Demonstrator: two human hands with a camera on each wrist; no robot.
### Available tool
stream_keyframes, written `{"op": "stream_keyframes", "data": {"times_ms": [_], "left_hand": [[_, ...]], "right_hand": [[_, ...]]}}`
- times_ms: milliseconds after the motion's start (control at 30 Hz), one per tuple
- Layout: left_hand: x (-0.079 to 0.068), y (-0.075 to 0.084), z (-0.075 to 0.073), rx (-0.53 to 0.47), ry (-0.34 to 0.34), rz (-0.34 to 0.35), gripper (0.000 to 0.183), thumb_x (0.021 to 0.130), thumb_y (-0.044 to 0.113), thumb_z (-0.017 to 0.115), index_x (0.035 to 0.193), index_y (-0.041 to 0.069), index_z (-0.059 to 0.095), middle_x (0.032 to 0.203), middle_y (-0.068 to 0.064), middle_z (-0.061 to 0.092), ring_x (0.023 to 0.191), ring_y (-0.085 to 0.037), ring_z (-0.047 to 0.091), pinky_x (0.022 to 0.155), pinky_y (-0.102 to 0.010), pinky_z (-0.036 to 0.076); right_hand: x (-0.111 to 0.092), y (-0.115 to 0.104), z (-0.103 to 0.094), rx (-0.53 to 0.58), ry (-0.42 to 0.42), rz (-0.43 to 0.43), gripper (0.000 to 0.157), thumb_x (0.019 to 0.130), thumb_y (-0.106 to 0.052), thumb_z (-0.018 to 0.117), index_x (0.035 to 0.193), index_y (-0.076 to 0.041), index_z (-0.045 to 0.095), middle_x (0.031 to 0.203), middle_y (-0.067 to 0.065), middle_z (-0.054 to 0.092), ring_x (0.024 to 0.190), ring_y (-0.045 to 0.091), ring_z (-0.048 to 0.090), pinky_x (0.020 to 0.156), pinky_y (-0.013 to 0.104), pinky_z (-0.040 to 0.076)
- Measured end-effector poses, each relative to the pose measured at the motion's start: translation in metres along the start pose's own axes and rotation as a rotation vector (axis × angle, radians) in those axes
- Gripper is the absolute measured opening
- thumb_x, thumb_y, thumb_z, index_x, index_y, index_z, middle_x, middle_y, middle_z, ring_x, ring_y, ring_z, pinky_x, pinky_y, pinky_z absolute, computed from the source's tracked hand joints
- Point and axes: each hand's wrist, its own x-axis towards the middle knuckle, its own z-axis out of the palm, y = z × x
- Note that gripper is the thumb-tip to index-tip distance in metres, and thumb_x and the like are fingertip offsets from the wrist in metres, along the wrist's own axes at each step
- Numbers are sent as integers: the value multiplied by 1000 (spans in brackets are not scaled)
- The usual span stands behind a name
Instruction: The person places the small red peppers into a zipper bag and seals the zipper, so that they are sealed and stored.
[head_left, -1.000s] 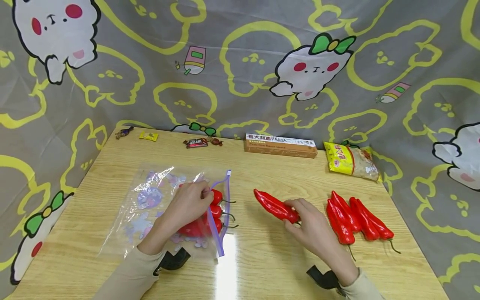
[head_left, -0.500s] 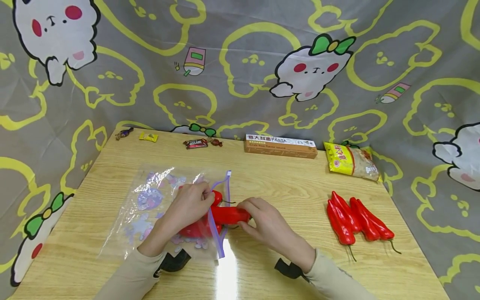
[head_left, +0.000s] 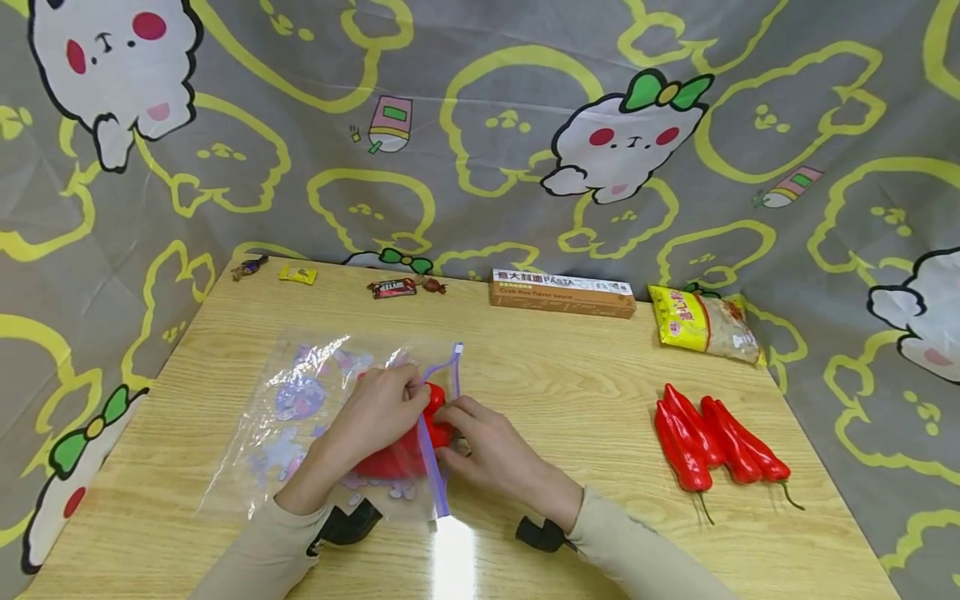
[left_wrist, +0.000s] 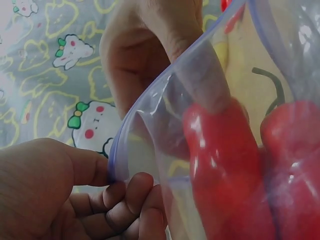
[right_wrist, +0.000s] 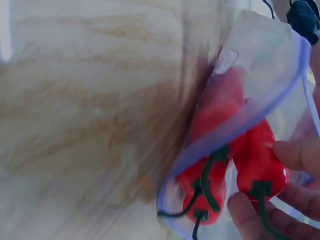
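Observation:
A clear zip bag [head_left: 298, 397] with a purple-edged mouth and cartoon prints lies on the table, its mouth facing right. My left hand [head_left: 381, 407] pinches the upper lip of that mouth between thumb and fingers, lifting it. Inside the mouth is a red pepper [right_wrist: 257, 162], held near its stem end by my right hand [head_left: 495, 446]. Several other red peppers [right_wrist: 216, 120] are in the bag, green stems toward the mouth. Through the plastic in the left wrist view, the right thumb lies on the held pepper. To the right, several more red peppers [head_left: 682, 454] lie together on the table.
Along the back stand a pasta box [head_left: 562, 293] and a yellow snack packet [head_left: 705, 325]. Small wrapped sweets, including a red one [head_left: 393, 287] and a yellow one [head_left: 297, 274], lie at the back left. A patterned cloth [head_left: 495, 167] rises behind the wooden table [head_left: 570, 367].
My right hand has carried the pepper leftward from the table's middle and into the bag's mouth. The left hand has stayed at the lip, and the peppers at the right are unmoved.

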Motion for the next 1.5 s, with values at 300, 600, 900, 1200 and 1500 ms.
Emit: {"op": "stream_keyframes", "data": {"times_ms": [300, 600, 900, 1200, 1500], "left_hand": [[-1, 1, -1, -20, 5, 20, 22, 86, 14, 52, 65, 13, 46, 55, 3, 39, 49, -9, 34, 44, -23, 26], [-2, -1, 0, -13, 19, 75, 22, 85, 12, 52, 65, 13, 44, 56, 4, 35, 49, -7, 31, 43, -21, 23], [-2, -2, 0, -14, 4, 96, 22, 85, 10, 52, 65, 14, 44, 55, 4, 35, 48, -7, 31, 42, -20, 23], [-1, -2, 1, -30, -21, 75, 23, 85, 10, 52, 64, 12, 42, 55, 4, 32, 49, -8, 30, 44, -21, 25], [-1, -3, 1, -32, -33, 79, 23, 84, 9, 52, 64, 12, 41, 55, 4, 30, 49, -8, 29, 43, -20, 24]], "right_hand": [[11, -5, 12, -88, 18, -35, 24, 80, -18, 67, 103, -11, 61, 98, -3, 58, 81, 6, 54, 69, 16, 45], [10, -7, 12, -70, -4, -25, 26, 82, -18, 67, 106, -12, 59, 100, -3, 58, 81, 6, 55, 67, 17, 46], [-2, -6, -2, -66, -32, -3, 40, 82, -22, 67, 119, -11, 56, 108, 0, 58, 88, 8, 57, 71, 18, 47], [-68, 38, -43, -315, 140, 146, 30, 76, -17, 71, 104, -9, 64, 98, 3, 62, 88, 19, 60, 72, 34, 50], [-155, 106, -79, -673, 288, 372, 26, 67, -8, 67, 91, 2, 61, 79, 18, 56, 62, 37, 53, 49, 46, 42]]}}
